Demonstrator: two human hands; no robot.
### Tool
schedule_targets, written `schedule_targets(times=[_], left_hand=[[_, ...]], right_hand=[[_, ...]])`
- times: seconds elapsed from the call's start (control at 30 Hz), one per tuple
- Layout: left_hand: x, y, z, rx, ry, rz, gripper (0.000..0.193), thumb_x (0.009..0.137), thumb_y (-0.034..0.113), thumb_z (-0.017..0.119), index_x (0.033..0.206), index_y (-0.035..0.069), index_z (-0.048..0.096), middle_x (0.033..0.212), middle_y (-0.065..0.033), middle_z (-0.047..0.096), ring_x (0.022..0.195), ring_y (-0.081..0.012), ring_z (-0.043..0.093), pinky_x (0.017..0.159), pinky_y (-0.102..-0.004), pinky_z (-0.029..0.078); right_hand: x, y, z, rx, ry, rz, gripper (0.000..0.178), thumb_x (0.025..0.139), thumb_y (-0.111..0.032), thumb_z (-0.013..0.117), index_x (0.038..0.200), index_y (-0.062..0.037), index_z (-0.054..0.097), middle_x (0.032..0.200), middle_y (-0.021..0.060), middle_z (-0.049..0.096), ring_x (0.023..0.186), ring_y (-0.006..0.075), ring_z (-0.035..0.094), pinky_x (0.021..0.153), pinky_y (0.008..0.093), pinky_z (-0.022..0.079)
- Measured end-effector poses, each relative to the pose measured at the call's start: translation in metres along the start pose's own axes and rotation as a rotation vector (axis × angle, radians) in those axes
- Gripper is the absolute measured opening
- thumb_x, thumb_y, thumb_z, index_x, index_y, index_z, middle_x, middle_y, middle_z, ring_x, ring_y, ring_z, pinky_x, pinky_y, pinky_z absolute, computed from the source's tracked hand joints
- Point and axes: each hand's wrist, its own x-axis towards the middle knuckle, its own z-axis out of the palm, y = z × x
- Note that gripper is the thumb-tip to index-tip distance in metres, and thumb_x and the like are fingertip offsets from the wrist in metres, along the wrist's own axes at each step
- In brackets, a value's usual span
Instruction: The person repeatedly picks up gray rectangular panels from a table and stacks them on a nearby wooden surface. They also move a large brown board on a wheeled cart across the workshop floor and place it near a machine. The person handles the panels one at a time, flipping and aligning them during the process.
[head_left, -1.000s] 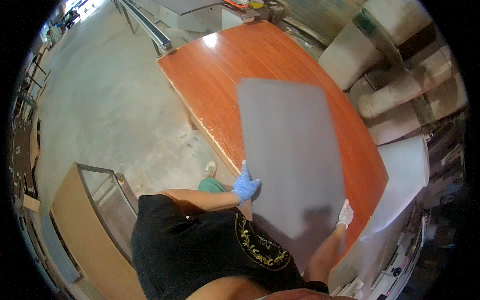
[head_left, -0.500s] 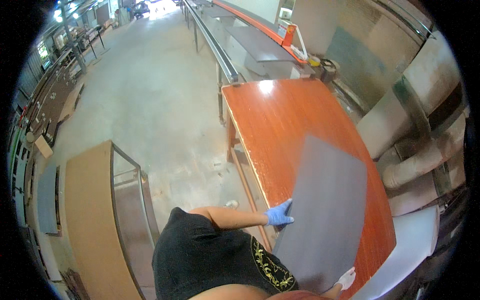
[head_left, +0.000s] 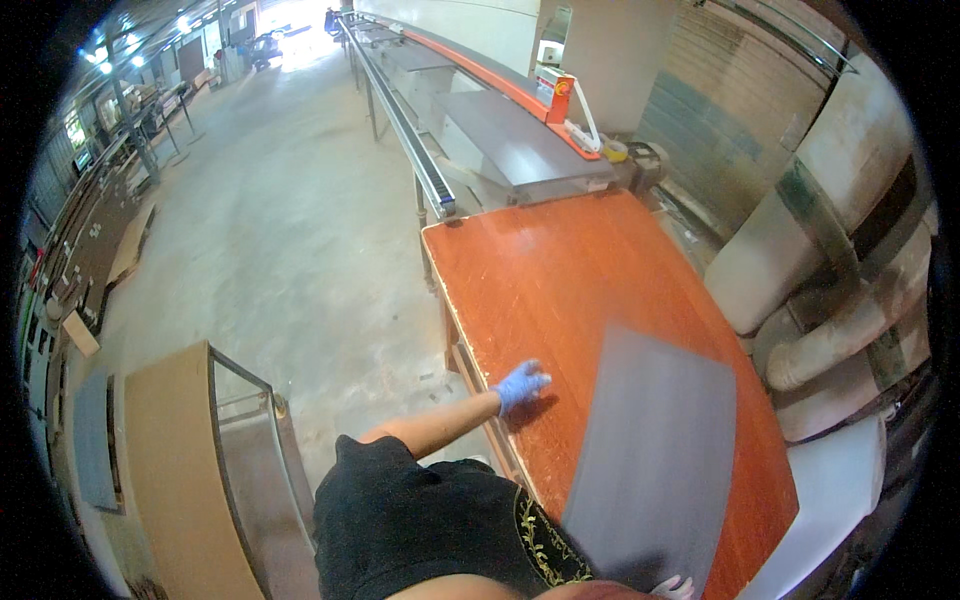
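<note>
A flat grey panel (head_left: 655, 450) lies on a reddish-brown wooden table (head_left: 540, 270), toward its near right part. My left hand (head_left: 522, 385), in a blue glove, is just left of the panel and apart from it. Its fingers are loosely spread above the table's left side, with nothing in them. At the lower edge of the picture, my right hand (head_left: 675, 587) in a pale glove rests on the panel's near end. Its fingers are spread on the grey surface, while the rest of that hand is cut off.
Beyond the table, a long machine bed with an orange rail (head_left: 520, 92) carries another dark panel (head_left: 520, 135). A metal-framed stand with a tan board (head_left: 175, 450) is at left. Large ducts (head_left: 810, 350) and a white sheet (head_left: 840, 500) line the right side.
My left hand has let go of the panel's left edge and moved away over the table. My right hand has shifted from the panel's right edge to its near end. The view has tilted up.
</note>
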Motion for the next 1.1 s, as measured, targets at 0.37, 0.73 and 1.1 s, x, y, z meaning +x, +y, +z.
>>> schedule_targets(times=[0.37,0.73,1.1], left_hand=[[0.211,0.153,-0.115,-0.429,0.362,0.071,0.094,0.07,0.038,0.072,0.139,0.016,0.012,0.083,-0.0091,0.048,0.049,-0.0145,0.038,0.04,-0.0296,0.032],[0.317,0.208,-0.132,-0.514,0.387,0.12,0.031,0.078,0.042,0.063,0.095,0.019,0.052,0.07,-0.0025,0.057,0.041,-0.0125,0.038,0.041,-0.0281,0.037],[0.353,0.172,-0.109,-0.499,0.233,0.074,0.035,0.083,0.039,0.053,0.107,0.013,0.056,0.108,-0.0051,0.059,0.099,-0.0253,0.054,0.088,-0.0402,0.044]], right_hand=[[-0.002,-0.107,-0.005,0.038,0.002,-0.177,0.033,0.076,-0.037,0.06,0.096,-0.0111,0.064,0.106,0.0157,0.059,0.101,0.0332,0.053,0.085,0.0517,0.039],[0.011,-0.157,-0.043,-0.122,-0.309,0.115,0.037,0.089,-0.031,0.048,0.112,-0.003,0.055,0.117,0.0143,0.054,0.109,0.031,0.049,0.089,0.0402,0.04],[0.008,-0.126,-0.003,0.008,-0.301,0.101,0.037,0.084,-0.027,0.056,0.114,-0.0051,0.054,0.122,0.0166,0.049,0.115,0.0344,0.043,0.098,0.0444,0.032]])
